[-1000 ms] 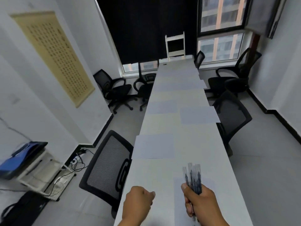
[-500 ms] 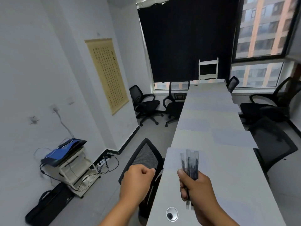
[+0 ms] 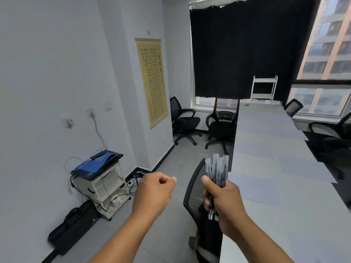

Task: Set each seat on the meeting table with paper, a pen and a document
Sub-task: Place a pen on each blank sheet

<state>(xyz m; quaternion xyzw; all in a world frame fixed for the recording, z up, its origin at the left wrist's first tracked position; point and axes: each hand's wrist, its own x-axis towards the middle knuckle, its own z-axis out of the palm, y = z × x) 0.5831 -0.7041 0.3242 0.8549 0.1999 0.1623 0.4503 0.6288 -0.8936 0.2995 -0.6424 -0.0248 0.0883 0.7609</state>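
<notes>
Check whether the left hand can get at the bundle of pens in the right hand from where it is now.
Probably yes. The left hand is fisted, holds nothing, and hangs level with the pens in the right hand, with only open air between them.

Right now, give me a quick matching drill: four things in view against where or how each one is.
Things:
1. pens
2. left hand
3. paper sheets
4. scroll

States:
a. hangs on the wall
b. lie flat on the table
c. bunched upright in the right hand
d. curled, holding nothing

Pairs: 1-c, 2-d, 3-b, 4-a
</notes>
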